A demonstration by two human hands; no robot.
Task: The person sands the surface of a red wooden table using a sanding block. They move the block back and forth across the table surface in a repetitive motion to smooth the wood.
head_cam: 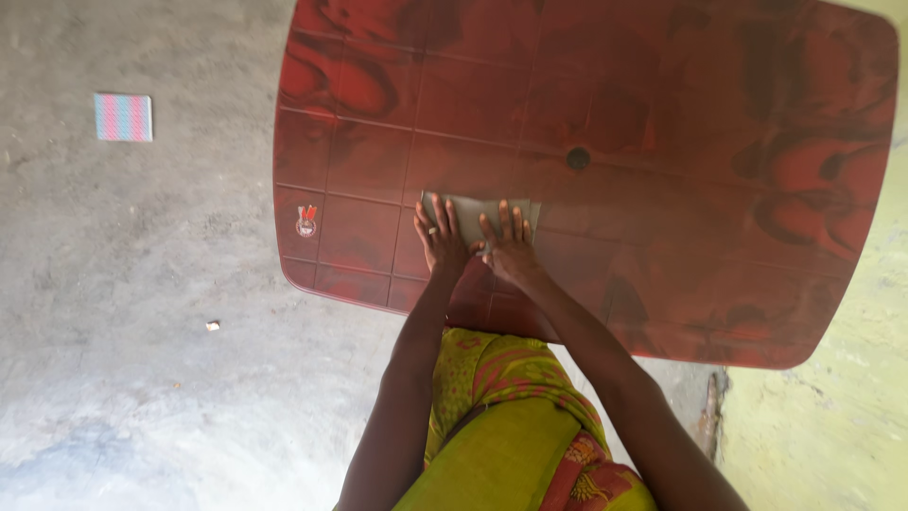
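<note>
Left hand (437, 238) and right hand (508, 248) both flat, fingers spread, pressing grey folded sheet (473, 210) at frame centre on red plastic tabletop (662, 142). Bare concrete floor (142, 284); striped card (123, 117) upper left.

A red marbled plastic bench (662, 142) is standing under the hands and spreading out beyond them, a dark round hole (578, 158) sitting at its middle. Bare grey concrete floor (142, 284) is stretching off to their left, where a small pink-and-blue striped square (123, 117) is lying. Daylight is brightening the pale ground (851, 407) to their right.
</note>
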